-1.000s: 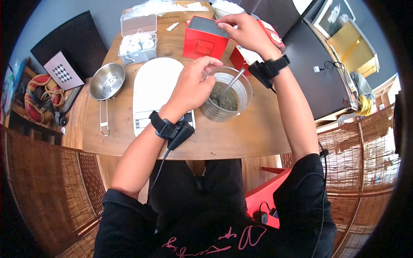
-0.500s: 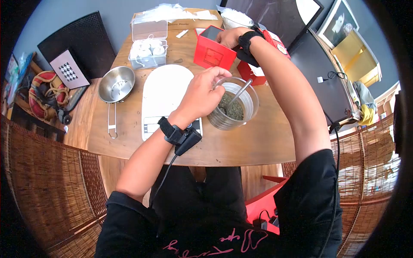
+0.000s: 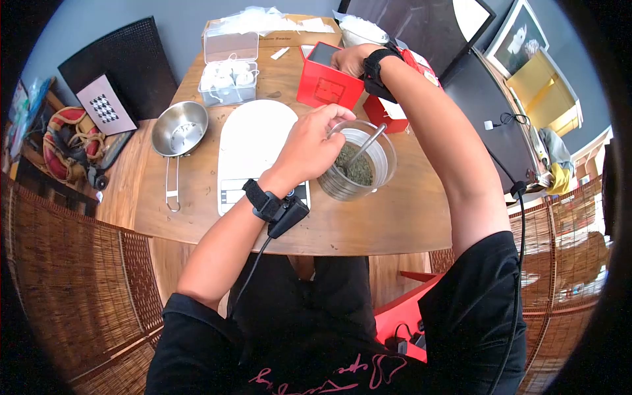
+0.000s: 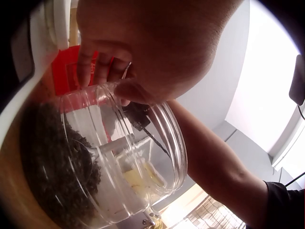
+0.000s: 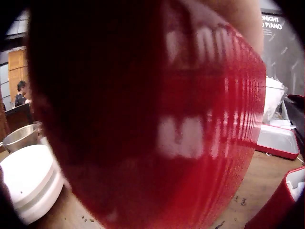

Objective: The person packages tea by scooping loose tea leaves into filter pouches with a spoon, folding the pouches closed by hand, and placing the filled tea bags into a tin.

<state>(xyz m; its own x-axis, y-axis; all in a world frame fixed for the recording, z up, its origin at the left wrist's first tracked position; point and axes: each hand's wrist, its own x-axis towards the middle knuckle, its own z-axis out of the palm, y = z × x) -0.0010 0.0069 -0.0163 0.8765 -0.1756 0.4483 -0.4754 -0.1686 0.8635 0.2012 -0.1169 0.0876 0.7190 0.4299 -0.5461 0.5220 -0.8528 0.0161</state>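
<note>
My left hand (image 3: 308,146) holds the rim of a clear jar (image 3: 340,189), thumb and fingers bent over its near-left edge. Dark dried leaves (image 3: 357,172) lie in the lower part of the jar, and a metal spoon (image 3: 370,141) leans in them, handle up. Behind the jar is an open-topped red box (image 3: 328,87). My right hand (image 3: 354,59) bends over its right rim, the fingertips hidden inside, so I cannot tell what they hold. The box's glossy side fills most of the right wrist view.
A white kitchen scale (image 3: 253,141) lies left of the jar, beside a long-handled steel pan (image 3: 180,128). Behind them stands a clear plastic box (image 3: 229,84) of white pouches. A smaller red box (image 3: 387,115) is at the right, and a long cardboard box (image 3: 289,36) at the back.
My right hand has gone from the red box's rim to deeper over it, with fingertips now inside. The box has turned and tipped slightly. My left hand stays on the jar.
</note>
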